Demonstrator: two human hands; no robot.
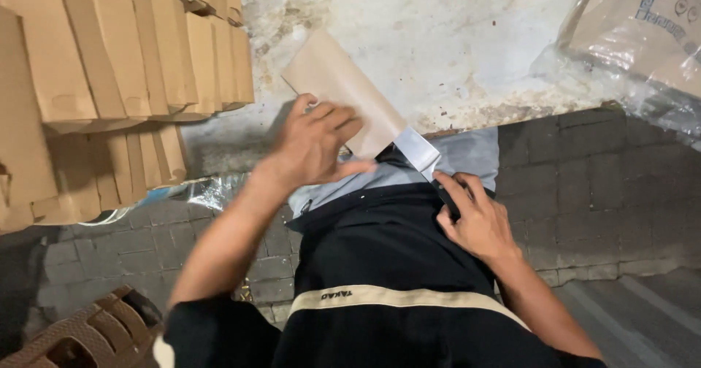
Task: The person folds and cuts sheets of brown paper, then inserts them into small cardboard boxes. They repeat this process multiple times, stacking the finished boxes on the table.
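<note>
A flat brown cardboard piece (332, 79) with a strip of shiny tape at its near end (416, 149) lies across my lap and the edge of a pale work surface (453, 39). My left hand (318, 142) presses down on the cardboard's near part, fingers spread. At the taped end, my right hand (475, 218) touches the tape's edge with thumb and fingertips on my lap.
Stacks of folded brown cardboard boxes (124, 54) fill the left side. A plastic-wrapped bundle of cartons (642, 32) sits at the upper right. Grey paving bricks (584, 193) cover the floor. A brown plastic crate (80, 331) shows at the lower left.
</note>
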